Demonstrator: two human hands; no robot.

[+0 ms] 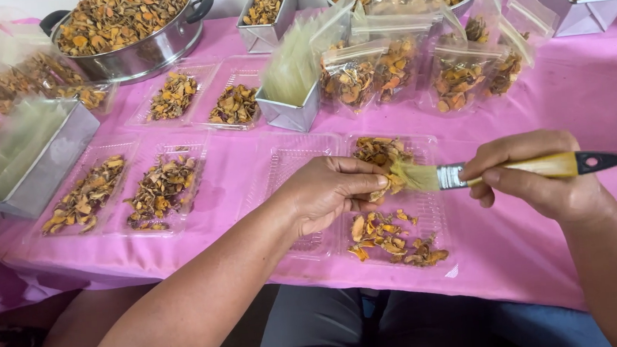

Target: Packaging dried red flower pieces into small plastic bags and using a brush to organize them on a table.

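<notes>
Nearest the camera: your two forearms, reaching out over the pink-covered bench (581,100) from the lower edge of the view.

Left hand (325,192): grip clenched on a dried orange-brown slice (386,186), pinched between thumb and fingertips. The hand hovers above the clear plastic tray (429,208) directly in front of you.

Right hand (536,177): grip closed around the yellow handle of a paintbrush (514,170). The handle ends in a black tip pointing right; the pale bristles point left and touch the slice held in your left hand.

The tray beneath both hands holds a small heap of loose slices (394,240) in its near half and another cluster in its far half, partly hidden by the bristles. An empty clear compartment sits just left of it, largely under your left hand.

Further left on the bench: two filled trays (123,195) side by side, and two more behind them. A rectangular metal tin (37,173) stands at the far left with pale green bags in it. A second small tin (290,112) near the centre holds a fan of clear bags.

Back row: a large steel pot (130,52) heaped with the same dried slices, several metal tins likewise filled, and filled clear pouches (388,72) standing to the right of centre.

Another person's arm shows at the left edge.
</notes>
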